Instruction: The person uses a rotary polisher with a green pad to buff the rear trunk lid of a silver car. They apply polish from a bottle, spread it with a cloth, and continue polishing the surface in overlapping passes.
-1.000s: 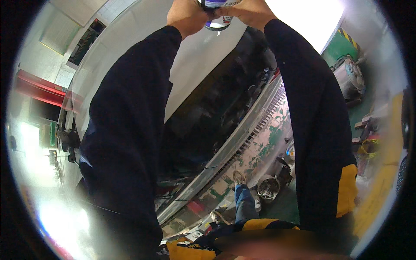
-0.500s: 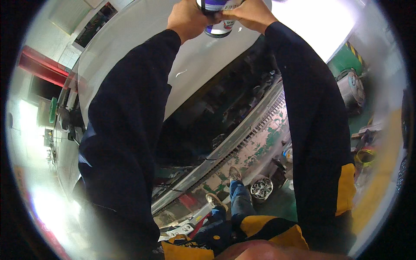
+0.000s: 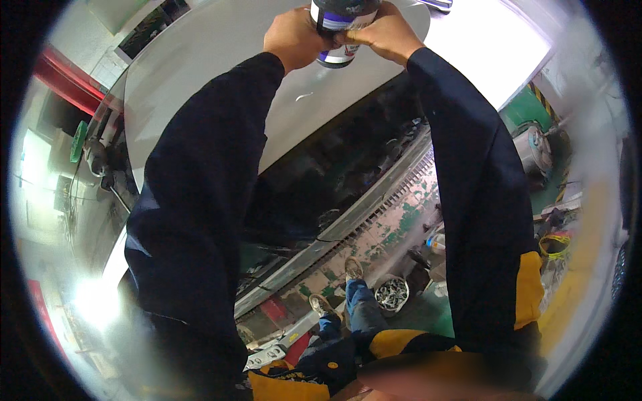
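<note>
Both my hands are closed around a white and purple bottle (image 3: 334, 23) with a dark end, at the top of the view. My left hand (image 3: 296, 41) grips its left side, and my right hand (image 3: 389, 35) wraps its right side, with the fingers reaching across the front. Beneath it spreads a large glossy off-white panel (image 3: 200, 90), like car bodywork, with a small white streak (image 3: 304, 97) on it. Whether the bottle touches the panel I cannot tell. Most of my fingertips are hidden.
Below the panel lies a dark, glossy area (image 3: 314, 174) edged by a long pale strip (image 3: 354, 217). A bucket of metal bits (image 3: 392, 294) stands beside my feet. To the right are a metal drum (image 3: 533, 148) and a green container (image 3: 520, 113); a red beam (image 3: 67, 80) is at left.
My hands and the bottle sit slightly lower in the view, and more of the bottle's dark upper end shows. The surroundings have shifted a little. Both hands keep their hold.
</note>
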Available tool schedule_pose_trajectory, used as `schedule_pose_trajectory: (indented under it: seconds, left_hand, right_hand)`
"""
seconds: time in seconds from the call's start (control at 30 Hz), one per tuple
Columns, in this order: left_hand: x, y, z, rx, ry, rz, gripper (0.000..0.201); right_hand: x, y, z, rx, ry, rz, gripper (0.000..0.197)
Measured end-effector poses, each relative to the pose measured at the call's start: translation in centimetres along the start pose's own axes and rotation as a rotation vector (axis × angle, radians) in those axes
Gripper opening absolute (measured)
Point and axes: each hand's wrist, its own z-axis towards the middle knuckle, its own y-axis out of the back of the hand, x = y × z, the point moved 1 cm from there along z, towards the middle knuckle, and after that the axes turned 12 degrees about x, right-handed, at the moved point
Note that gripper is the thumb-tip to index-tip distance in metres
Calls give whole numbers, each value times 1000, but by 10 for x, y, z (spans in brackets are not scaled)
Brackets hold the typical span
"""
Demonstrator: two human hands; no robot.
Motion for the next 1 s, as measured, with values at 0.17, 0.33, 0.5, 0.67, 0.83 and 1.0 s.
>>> schedule_pose_trajectory:
  seconds: [0.17,0.33,0.5,0.67,0.83,1.0]
  left_hand:
    - [5,24,-22,-23,21,104,48]
    - [14,79,-65,25,-49,286,32]
    - [36,131,-175,33,81,-19,41]
    - [64,163,-271,-45,225,-122,44]
    - [96,172,-342,-74,375,-258,44]
    - [116,173,-374,-101,390,-182,45]
  right_hand:
    - [36,-23,10,-38,250,100,37]
    - [88,-31,23,101,138,-121,38]
    - [142,-105,40,211,505,136,43]
    - [191,-208,51,99,488,-28,49]
    - [228,-262,50,265,379,-40,46]
    - [254,-291,55,330,356,-149,51]
